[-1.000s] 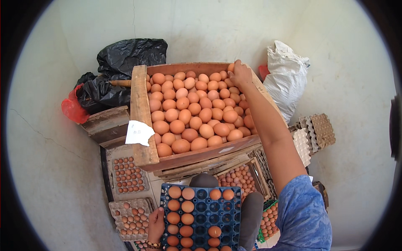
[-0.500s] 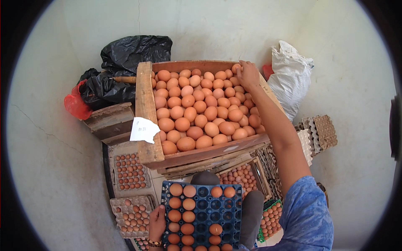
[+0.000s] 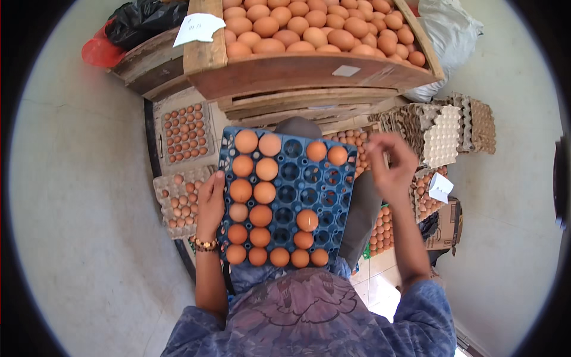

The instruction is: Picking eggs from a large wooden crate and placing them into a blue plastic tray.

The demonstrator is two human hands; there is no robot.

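Observation:
On my lap rests a blue plastic egg tray (image 3: 285, 193). Brown eggs (image 3: 260, 216) fill its two left columns and its near row, with a few more toward the right; many cups between hold none. My left hand (image 3: 210, 199) grips the tray's left edge. My right hand (image 3: 392, 169) hovers just beyond the tray's right edge, fingers curled together; whatever may be in them is hidden from this view. Past the tray's far edge stands a large wooden crate (image 3: 309, 74) heaped with brown eggs (image 3: 315, 37).
Cardboard trays of eggs (image 3: 185, 132) lie on the left. A smaller crate of eggs (image 3: 354, 140) sits below the big one. Stacked empty cardboard trays (image 3: 425, 128), a white sack (image 3: 446, 44) and a cardboard box (image 3: 446, 226) stand at the right; black bags (image 3: 143, 24) lie far left.
My right hand has come back from the big crate's far right corner to beside the tray. The view has tipped downward, showing more of the tray. My left hand stays on the tray's edge.

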